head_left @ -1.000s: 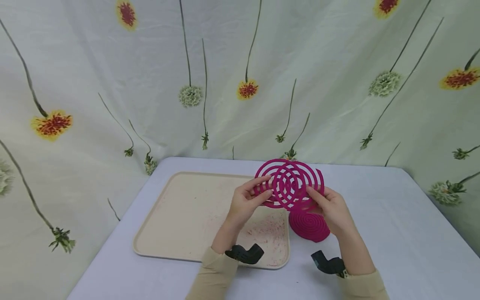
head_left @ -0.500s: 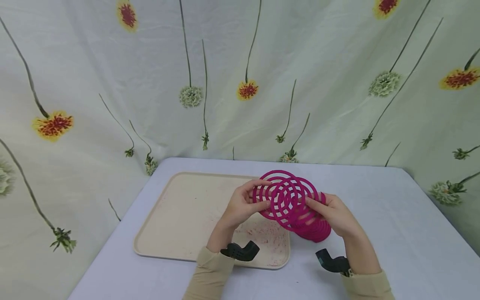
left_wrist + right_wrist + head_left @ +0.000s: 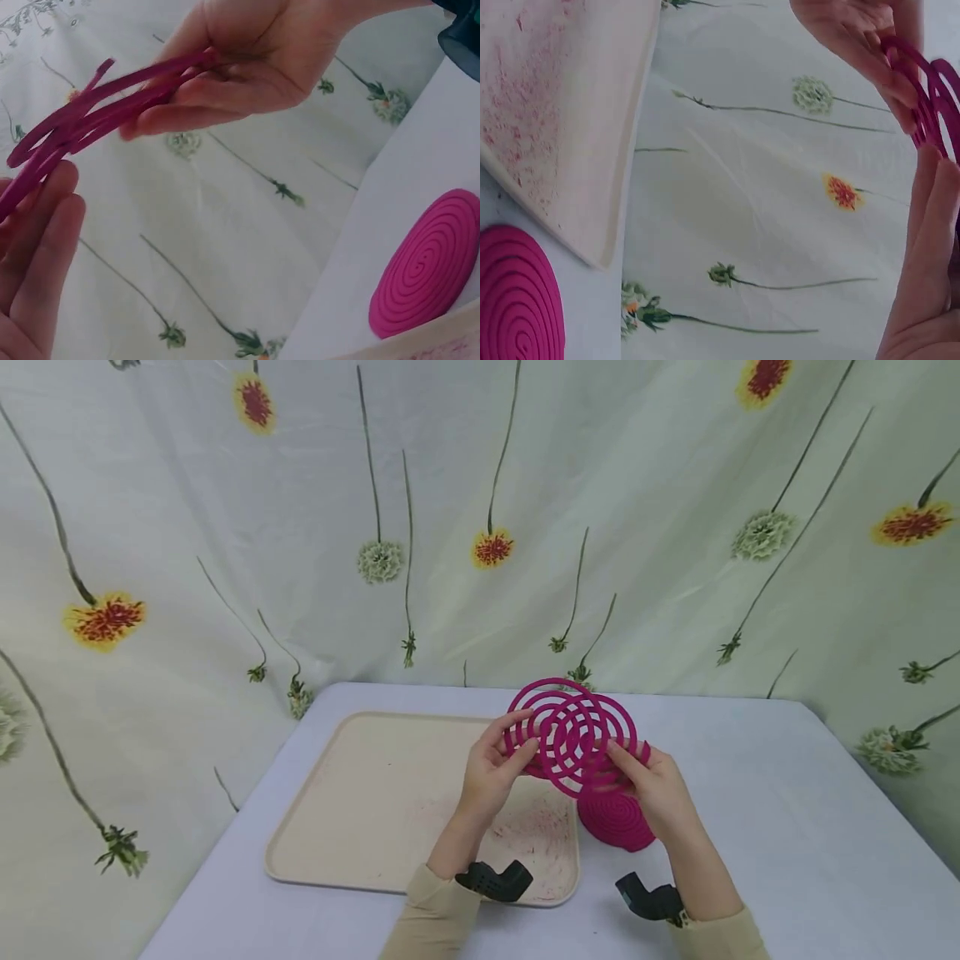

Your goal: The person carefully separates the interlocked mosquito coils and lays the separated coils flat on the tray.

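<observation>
Spirals (image 3: 576,740) in bright magenta are what we're holding up right now, off the worktop (image 3: 765,793) and strung between both hands. They overlap in the middle, so the rings cross into a sort of lattice, and honestly we can't tell if it's one joined piece or two separate ones. Our left hand (image 3: 486,768) has the left edge pinched between thumb and fingers, and our right hand (image 3: 660,789) grips the right edge the same way, thumb on the side facing us. From the left wrist view the whole thing looks thin and flat, pretty much edge-on.

Just below it, on the worktop, we've got a tightly wound magenta coil (image 3: 617,823) lying flat, right beside the near right part of a beige tray (image 3: 390,802). That end of the tray is speckled with pinkish-red marks. Both our sleeves (image 3: 435,914) are tan, and there's a black gadget (image 3: 495,882) on each wrist. Behind everything hangs a pale cloth (image 3: 315,485) printed with dandelion puffs, red-and-yellow blooms and long stems, a bit wrinkled in places.
</observation>
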`<state>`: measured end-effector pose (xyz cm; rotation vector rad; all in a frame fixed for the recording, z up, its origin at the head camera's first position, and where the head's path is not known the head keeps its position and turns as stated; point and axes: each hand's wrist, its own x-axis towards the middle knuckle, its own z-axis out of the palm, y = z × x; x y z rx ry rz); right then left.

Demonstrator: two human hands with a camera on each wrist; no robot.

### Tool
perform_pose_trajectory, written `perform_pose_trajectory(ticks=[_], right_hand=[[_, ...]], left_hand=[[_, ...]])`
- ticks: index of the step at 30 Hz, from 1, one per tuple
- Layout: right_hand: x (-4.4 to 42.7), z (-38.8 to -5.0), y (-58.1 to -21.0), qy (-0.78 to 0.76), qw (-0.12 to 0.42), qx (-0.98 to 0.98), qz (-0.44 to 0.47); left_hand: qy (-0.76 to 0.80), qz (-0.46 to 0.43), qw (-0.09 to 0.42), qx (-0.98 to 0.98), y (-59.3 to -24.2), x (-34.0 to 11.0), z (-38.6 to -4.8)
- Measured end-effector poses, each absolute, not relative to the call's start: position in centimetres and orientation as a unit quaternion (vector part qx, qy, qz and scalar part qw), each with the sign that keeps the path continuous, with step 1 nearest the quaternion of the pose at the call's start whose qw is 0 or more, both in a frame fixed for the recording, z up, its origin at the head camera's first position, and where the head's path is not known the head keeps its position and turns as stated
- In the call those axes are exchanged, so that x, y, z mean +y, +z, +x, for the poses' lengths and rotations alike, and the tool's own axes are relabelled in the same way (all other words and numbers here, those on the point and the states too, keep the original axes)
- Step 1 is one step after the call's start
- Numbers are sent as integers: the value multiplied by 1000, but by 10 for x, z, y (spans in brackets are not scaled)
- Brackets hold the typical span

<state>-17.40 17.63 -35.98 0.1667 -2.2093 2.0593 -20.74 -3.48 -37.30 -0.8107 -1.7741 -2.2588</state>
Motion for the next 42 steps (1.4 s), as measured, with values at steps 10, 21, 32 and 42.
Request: perform_pose_trajectory(ticks=[10,21,32,42], right_hand=[[209,-175,-355,603,-98,-762,215],[200,-177,-358,606,-24,-774,181],[170,-175,-359,700,113,-705,14],[187,-173,-357,647,35,-756,99]], left_hand=[[-645,-402,-63,-647,-368,-68,-215],[-675,-356,-31,-646,-368,-62,-213],[-765,-251,84,-588,-376,-34,-208],[-692,-344,-6,-634,-373,-57,-213]])
